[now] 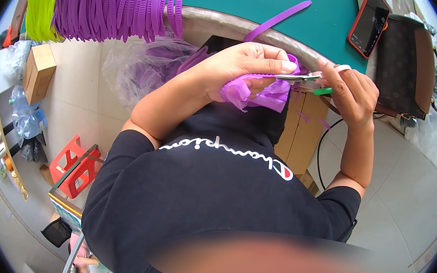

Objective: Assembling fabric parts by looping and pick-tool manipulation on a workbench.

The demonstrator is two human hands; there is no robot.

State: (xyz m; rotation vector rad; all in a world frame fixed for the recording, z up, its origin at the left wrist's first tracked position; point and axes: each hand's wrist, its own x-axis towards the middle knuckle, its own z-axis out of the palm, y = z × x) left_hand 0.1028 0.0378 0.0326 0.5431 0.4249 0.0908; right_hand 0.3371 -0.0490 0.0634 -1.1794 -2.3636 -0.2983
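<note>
Purple strips [257, 90], green-handled scissors [308, 81], teal table [273, 5], possibly brown patterned handbag [401, 70].

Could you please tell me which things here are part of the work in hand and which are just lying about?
In use: left hand holding a purple strip bundle; right hand holding green-handled scissors; hanging purple strips.

Lying about: phone, brown handbag, cardboard box, red stool.

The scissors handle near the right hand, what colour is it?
Green, seen in the head view: scissors handle.
</note>
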